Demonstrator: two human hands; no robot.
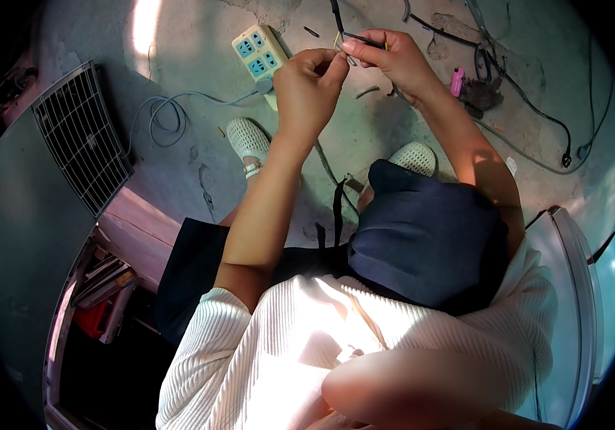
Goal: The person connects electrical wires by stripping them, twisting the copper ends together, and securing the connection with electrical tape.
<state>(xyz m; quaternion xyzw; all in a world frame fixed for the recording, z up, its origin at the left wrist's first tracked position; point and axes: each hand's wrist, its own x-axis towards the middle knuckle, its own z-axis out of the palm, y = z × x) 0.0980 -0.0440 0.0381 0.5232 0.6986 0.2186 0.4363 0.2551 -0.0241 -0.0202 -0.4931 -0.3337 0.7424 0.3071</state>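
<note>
Left hand (306, 93) of the seated person pinches the thin yellow-and-pale inner wires (337, 40) of a slim black cable (337, 17), just right of a cream rectangular power strip (256, 54) with blue sockets. Beside it, the right hand (392, 61) grasps that cable between thumb and fingers. From here I see a looped grey cord (232, 102) left of the strip.

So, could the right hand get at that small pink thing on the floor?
Probably yes: the pink thing lies just to the right of the right hand, with nothing visible blocking the way. That hand is holding a black wire, though, so it would likely need to let go first.
</note>
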